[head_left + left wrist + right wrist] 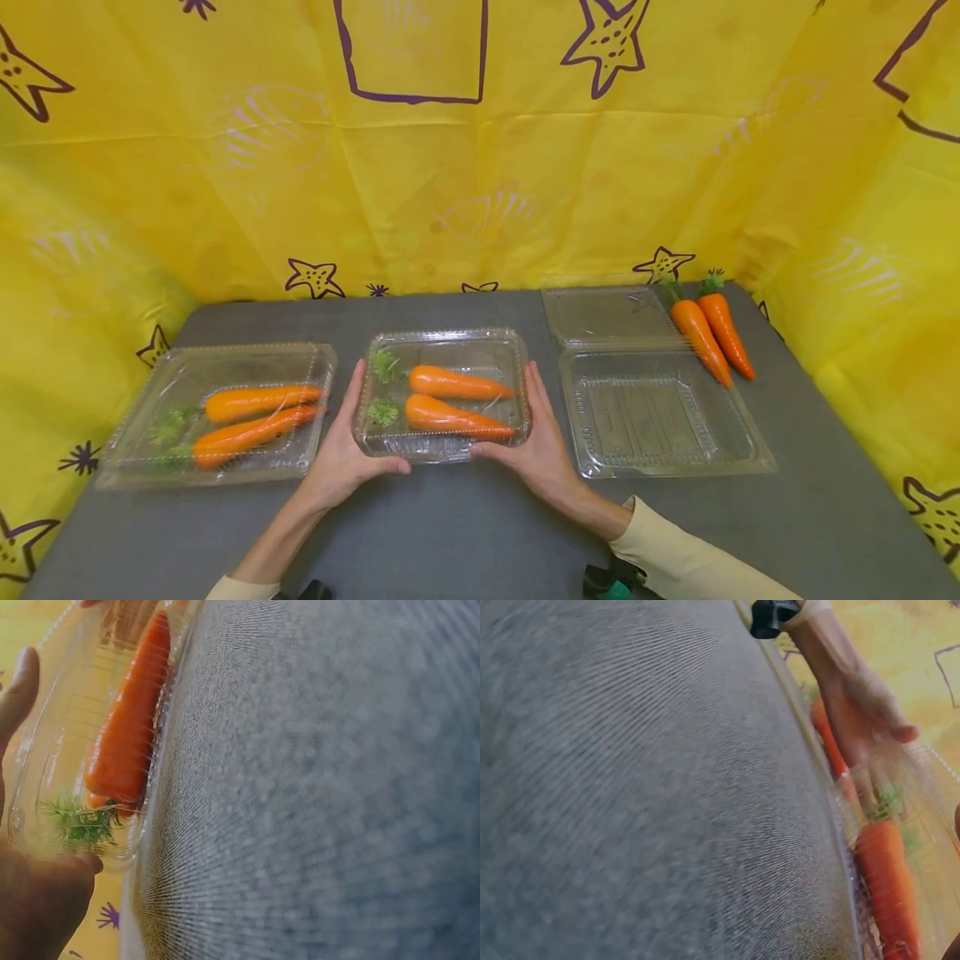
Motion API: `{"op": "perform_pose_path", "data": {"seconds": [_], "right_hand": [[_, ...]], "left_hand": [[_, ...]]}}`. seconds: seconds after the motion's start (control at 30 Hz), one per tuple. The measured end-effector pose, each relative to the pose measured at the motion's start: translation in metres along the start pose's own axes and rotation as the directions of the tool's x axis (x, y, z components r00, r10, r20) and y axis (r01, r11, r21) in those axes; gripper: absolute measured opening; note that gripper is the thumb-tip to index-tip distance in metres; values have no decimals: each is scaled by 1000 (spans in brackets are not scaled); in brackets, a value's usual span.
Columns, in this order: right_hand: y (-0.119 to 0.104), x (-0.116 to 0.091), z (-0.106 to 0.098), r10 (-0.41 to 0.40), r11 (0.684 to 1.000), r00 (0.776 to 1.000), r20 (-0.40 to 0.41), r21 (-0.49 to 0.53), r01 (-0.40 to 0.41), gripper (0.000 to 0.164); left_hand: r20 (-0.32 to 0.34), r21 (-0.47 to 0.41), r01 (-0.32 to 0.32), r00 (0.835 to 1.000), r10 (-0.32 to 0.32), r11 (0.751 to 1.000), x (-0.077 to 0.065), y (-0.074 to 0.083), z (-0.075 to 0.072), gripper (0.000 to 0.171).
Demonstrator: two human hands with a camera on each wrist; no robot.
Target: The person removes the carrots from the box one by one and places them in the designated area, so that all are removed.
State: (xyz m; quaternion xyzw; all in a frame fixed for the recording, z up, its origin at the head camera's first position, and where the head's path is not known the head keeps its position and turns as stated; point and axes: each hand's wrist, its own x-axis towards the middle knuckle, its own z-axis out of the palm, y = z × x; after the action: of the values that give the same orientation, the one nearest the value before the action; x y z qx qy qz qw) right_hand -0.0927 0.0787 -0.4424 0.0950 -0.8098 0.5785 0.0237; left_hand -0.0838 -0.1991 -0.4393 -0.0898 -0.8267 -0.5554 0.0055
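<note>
A lidded clear plastic container lies in the middle of the grey table, with two orange carrots with green tufts inside. My left hand rests along its left side, fingers straight, thumb stretched across the front edge. On the opposite side my right hand presses its straight fingers against the wall, its thumb at the front rim. The left wrist view shows one carrot through the plastic near my left fingers. In the right wrist view, a carrot lies beyond the left fingertips.
To the left stands another clear container with two carrots under its lid. An open container lies at the right, lid folded back. Two loose carrots overlap its far right corner. A yellow patterned cloth surrounds the table.
</note>
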Motion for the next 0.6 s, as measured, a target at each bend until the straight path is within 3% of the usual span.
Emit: {"op": "perform_pose_path", "data": {"seconds": [0.13, 0.3, 0.6], "right_hand": [[0, 1, -1, 3, 1000, 1000, 5, 24, -3, 127], [0, 2, -3, 5, 999, 999, 46, 48, -7, 129], [-3, 5, -10, -72, 997, 992, 108, 7, 71, 142]], "left_hand": [[-14, 14, -14, 1000, 14, 1000, 0, 1, 4, 142], [-89, 48, -26, 996, 30, 998, 0, 4, 10, 136], [-168, 66, -17, 985, 28, 998, 0, 11, 17, 131]]}}
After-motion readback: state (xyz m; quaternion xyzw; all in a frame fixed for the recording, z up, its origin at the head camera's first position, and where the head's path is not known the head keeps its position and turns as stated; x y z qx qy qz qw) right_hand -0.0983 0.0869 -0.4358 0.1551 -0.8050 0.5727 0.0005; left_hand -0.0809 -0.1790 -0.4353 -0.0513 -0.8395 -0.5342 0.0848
